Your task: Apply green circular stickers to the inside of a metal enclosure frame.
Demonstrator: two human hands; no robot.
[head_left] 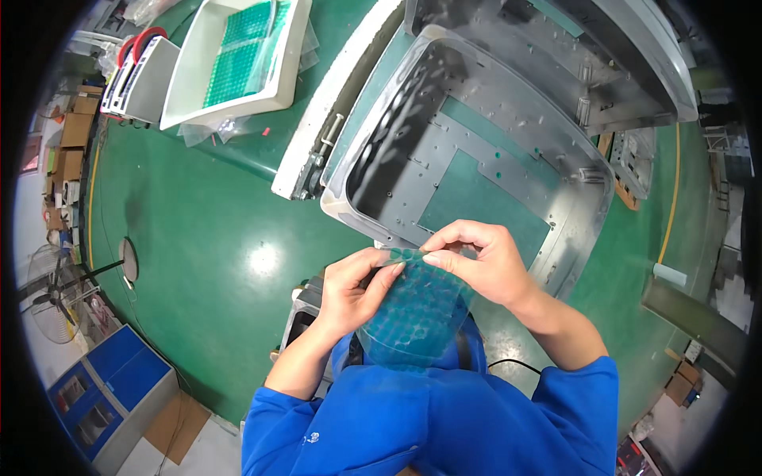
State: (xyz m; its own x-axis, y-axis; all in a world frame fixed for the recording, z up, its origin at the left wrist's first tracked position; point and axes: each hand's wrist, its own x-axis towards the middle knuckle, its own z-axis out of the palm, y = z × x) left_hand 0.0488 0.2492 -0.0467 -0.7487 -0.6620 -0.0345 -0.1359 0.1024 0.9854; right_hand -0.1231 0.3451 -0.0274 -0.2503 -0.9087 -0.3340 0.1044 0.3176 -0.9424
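In front of my chest hangs a translucent sheet (413,309) covered with rows of round green dots. My left hand (353,287) pinches its top edge between thumb and fingers. Close beside it, my right hand (488,263) has thumb and forefinger pressed together at the same edge. Whether a single dot is between the right fingertips is too small to tell. Just beyond my hands stands a large grey metal housing (361,208), open toward me, with a perforated plate inside.
A white bin (274,101) holding more green-dotted sheets stands at the upper left, next to grey boxes (151,79) with red rings. A pale bar (333,103) runs along the housing's left side. A fan (55,293) and a blue cabinet (119,369) are at far left.
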